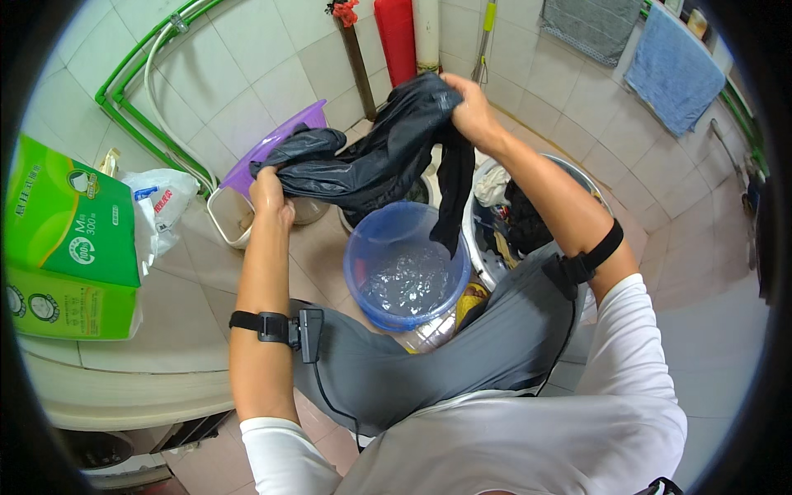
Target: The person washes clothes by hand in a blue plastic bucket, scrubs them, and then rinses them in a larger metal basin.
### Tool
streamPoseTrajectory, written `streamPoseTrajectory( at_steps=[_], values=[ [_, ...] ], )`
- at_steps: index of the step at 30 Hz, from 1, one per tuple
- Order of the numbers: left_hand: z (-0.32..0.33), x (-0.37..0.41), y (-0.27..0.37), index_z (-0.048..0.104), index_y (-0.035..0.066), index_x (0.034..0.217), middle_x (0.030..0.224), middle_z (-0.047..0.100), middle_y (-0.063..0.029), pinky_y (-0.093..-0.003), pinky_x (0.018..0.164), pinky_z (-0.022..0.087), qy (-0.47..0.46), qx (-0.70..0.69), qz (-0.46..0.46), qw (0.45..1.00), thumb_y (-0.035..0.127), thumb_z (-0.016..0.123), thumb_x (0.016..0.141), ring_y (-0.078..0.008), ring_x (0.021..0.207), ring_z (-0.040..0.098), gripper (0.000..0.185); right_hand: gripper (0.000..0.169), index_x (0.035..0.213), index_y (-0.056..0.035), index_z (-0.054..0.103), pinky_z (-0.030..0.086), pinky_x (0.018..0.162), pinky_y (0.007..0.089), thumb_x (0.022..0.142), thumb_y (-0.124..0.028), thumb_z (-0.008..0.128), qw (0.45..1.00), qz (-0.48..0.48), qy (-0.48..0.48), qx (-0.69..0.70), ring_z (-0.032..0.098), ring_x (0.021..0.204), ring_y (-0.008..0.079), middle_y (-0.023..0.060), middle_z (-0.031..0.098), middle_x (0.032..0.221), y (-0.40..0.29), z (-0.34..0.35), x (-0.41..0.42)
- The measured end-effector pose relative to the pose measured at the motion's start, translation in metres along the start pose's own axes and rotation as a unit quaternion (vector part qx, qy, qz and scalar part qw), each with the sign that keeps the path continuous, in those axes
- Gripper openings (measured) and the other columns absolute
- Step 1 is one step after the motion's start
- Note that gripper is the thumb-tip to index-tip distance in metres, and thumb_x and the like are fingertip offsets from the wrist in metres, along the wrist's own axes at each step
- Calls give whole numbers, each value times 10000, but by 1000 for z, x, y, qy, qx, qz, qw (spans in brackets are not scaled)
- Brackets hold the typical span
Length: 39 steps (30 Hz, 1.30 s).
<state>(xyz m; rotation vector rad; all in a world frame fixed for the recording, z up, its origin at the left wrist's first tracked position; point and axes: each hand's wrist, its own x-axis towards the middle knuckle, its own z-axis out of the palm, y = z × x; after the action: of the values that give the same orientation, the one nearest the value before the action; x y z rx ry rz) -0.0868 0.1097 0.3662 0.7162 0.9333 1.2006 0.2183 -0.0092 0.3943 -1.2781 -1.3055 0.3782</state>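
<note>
A wet black garment [365,161] is stretched out in the air between my two hands. My left hand [270,197] grips its near left end. Its upper right end is bunched in my right hand [471,112], farther from me. One narrow black part hangs down on the right, its tip over the rim of a blue plastic bucket [349,266]. Rippling water [408,281] with bright reflections lies in the bucket. To the right stands a metal basin [477,247] with a dark garment [526,219] and a whitish cloth [493,185] in it.
A purple plastic basin [309,114] leans against the tiled wall behind my left hand, near a white plastic container [230,216]. A green tissue package [74,235] and a plastic bag [162,201] are at the left. Towels, one blue [675,71] and one grey [591,28], hang at the right.
</note>
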Motion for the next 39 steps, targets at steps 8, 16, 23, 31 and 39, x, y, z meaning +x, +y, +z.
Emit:
streamPoseTrajectory(
  at_steps=[8,16,23,31,39],
  values=[
    [-18,-19,-44,566,-55,1084,858,663,-154,-374,655,595,-140,322,-119,929,239,575,888,-257,706,679,354,152,930,-6,651,452,635,285,883,-118,559,962,52,52,262,537,693,129,34,595,762,-78,44,34],
    [-51,-5,-2,535,35,1304,1170,615,-232,-408,917,464,-44,655,183,732,540,577,817,-307,1079,588,703,283,1032,96,619,489,705,345,822,-58,509,987,24,99,123,572,750,182,145,633,830,-159,99,63],
    [-27,-66,22,2,67,1529,1515,241,-213,-361,1140,229,-304,325,236,864,354,898,603,-306,1376,302,1320,297,1056,97,613,490,742,361,832,-53,488,952,58,60,295,588,830,198,184,654,896,-154,159,83],
    [-12,-41,-44,609,-13,1099,1068,638,-57,-306,877,465,-208,197,275,918,190,894,644,-166,963,581,574,161,799,4,572,399,544,352,869,-77,452,861,88,-6,501,454,629,146,53,515,697,-192,222,74],
    [-41,-1,-36,641,-32,1078,986,670,-60,-300,853,459,-84,183,262,944,29,679,754,-168,913,604,332,321,1093,-13,596,502,757,427,880,-84,366,909,115,76,393,597,743,249,172,623,839,-143,175,121]
  ],
)
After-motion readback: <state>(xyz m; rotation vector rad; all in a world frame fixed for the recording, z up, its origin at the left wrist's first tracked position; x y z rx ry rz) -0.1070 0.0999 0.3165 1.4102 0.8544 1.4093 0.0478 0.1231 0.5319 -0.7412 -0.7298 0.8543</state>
